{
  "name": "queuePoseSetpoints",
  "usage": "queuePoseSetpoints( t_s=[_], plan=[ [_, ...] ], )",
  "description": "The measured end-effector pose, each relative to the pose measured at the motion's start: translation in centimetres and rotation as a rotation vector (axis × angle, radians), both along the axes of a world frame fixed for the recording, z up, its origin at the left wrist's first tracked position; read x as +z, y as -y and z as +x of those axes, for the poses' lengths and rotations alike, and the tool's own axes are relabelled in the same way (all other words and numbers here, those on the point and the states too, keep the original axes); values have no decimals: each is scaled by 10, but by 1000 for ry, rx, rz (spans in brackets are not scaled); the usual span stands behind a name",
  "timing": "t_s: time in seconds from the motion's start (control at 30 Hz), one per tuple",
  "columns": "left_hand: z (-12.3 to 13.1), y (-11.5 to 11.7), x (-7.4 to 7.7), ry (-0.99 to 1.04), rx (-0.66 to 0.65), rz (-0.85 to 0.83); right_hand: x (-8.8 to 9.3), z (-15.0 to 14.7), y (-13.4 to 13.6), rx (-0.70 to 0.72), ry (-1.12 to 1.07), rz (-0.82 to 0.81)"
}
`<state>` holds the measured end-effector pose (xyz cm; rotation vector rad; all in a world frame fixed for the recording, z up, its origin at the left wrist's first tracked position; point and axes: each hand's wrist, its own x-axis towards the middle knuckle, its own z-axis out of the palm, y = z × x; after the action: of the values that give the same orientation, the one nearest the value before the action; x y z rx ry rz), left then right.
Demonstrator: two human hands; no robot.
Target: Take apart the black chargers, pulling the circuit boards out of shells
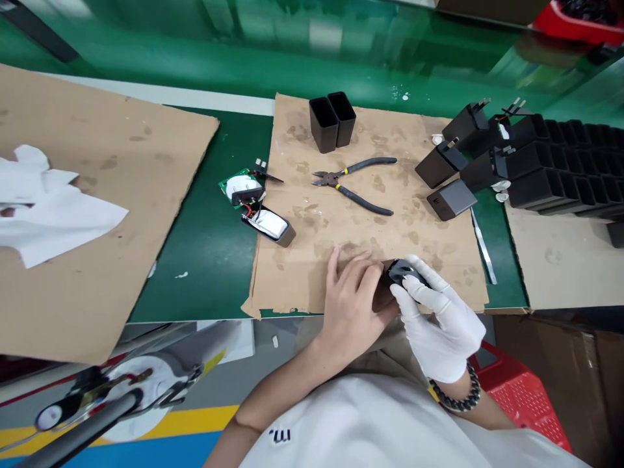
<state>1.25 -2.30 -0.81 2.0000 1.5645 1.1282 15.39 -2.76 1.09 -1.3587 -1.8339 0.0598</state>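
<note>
My bare left hand (351,302) and my white-gloved right hand (439,318) are closed together on a small black charger housing (400,272) at the near edge of a stained cardboard sheet (341,214). The left fingers press its left side and the gloved thumb lies on its top. Most of the housing is hidden by my fingers. Black-handled cutting pliers (353,183) lie open on the cardboard, a hand's length beyond.
Two empty black shells (332,121) stand at the cardboard's far edge. A green circuit board with wires (244,188) and a white-filled housing (270,225) lie to the left. Black chargers (453,162) and stacked shells (560,162) crowd the right. A metal blade (483,247) lies near them.
</note>
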Motion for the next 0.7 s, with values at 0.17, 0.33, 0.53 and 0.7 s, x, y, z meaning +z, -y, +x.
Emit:
queuePoseSetpoints(
  t_s=[0.17, 0.33, 0.53, 0.7],
  plan=[
    [4, 1, -2, -27, 26, 21, 14, 11, -10, 114, 40, -93],
    [-13, 0, 4, -4, -12, -19, 29, 32, -18, 190, 190, -83],
    [-39, 0, 5, -35, 108, 0, 12, 33, -24, 181, 143, -90],
    [-33, -7, 7, 76, -49, -59, 10, 33, -35, 308, 51, -129]
  ],
)
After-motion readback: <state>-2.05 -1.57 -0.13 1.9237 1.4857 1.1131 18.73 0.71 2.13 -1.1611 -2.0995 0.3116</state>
